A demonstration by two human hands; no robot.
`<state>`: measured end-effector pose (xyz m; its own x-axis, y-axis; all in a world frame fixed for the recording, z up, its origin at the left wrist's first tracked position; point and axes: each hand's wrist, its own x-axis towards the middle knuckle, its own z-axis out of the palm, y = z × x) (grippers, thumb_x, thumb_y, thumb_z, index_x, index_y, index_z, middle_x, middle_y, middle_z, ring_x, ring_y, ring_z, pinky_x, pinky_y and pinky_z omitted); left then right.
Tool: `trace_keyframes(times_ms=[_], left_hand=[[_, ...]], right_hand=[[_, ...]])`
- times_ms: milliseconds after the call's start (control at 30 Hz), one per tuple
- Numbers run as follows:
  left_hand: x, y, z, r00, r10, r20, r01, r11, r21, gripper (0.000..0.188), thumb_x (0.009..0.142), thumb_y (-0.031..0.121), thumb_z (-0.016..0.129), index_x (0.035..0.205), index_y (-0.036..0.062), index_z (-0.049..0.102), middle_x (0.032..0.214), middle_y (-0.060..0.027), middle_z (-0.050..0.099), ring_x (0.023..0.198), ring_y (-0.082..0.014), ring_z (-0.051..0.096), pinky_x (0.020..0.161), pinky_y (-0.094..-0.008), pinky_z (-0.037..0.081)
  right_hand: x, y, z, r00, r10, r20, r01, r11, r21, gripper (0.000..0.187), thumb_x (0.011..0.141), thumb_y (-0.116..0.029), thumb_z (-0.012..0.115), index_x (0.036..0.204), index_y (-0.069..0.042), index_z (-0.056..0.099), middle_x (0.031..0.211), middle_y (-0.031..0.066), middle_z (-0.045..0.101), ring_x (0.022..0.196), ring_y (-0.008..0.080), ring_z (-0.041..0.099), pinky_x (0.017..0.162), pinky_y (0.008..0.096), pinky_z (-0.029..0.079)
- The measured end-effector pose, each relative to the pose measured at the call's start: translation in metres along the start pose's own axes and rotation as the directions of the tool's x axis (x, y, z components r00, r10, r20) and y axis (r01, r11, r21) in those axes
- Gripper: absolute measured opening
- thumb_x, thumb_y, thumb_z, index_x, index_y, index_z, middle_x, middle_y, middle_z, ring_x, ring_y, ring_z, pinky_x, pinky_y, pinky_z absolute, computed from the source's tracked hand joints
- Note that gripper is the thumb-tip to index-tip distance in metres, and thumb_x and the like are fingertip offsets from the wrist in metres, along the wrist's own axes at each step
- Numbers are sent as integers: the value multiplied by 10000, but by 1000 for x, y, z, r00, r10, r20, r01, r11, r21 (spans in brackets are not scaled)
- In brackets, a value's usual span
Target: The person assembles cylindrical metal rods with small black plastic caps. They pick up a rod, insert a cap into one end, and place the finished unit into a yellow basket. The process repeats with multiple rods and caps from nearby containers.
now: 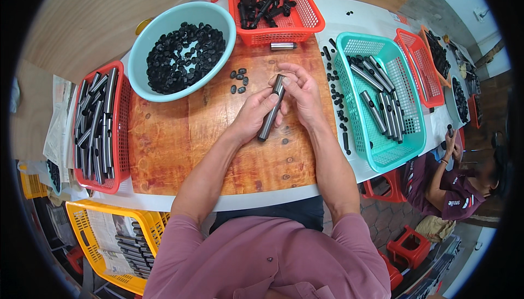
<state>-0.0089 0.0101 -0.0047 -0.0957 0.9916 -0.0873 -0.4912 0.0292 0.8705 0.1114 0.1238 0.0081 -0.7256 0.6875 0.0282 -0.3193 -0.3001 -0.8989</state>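
Over the wooden board (180, 151), both my hands are closed around one dark metal tube (271, 111), held at a slant. My left hand (255, 110) grips its middle, thumb lying along it. At the upper end, my right hand (303, 96) has its thumb and fingers round the tube. Several small black oval pieces (239, 75) lie on the board just left of my hands. A short silver-and-black tube (283, 46) rests beyond them, by the red basket. The far side of the held tube is hidden by my fingers.
A pale blue basin (143, 75) of small black pieces stands at the back left, beside a red basket (305, 12) of black parts. More tubes fill a red basket (124, 135), a teal basket (409, 119) and a yellow crate (82, 228). A co-worker (453, 184) sits at right.
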Motion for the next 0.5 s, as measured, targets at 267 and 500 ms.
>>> trace_keyframes(times_ms=[267, 500], left_hand=[[0, 2, -7, 997, -78, -13, 77, 994, -73, 354, 1056, 362, 525, 1157, 24, 560, 837, -56, 621, 632, -120, 597, 577, -247, 498], [-4, 10, -7, 989, -146, -15, 143, 985, -99, 361, 1076, 348, 461, 1111, 10, 582, 777, -36, 607, 588, -93, 574, 517, -225, 468]], right_hand=[[1, 2, 0, 999, -43, 21, 44, 997, -65, 401, 966, -103, 666, 1331, 3, 538, 1064, 130, 716, 977, 162, 681, 870, 302, 551], [1, 0, 1, 999, 15, 38, -11, 994, -110, 381, 964, -106, 676, 1306, 5, 551, 1033, 88, 712, 919, 109, 653, 784, 253, 526]])
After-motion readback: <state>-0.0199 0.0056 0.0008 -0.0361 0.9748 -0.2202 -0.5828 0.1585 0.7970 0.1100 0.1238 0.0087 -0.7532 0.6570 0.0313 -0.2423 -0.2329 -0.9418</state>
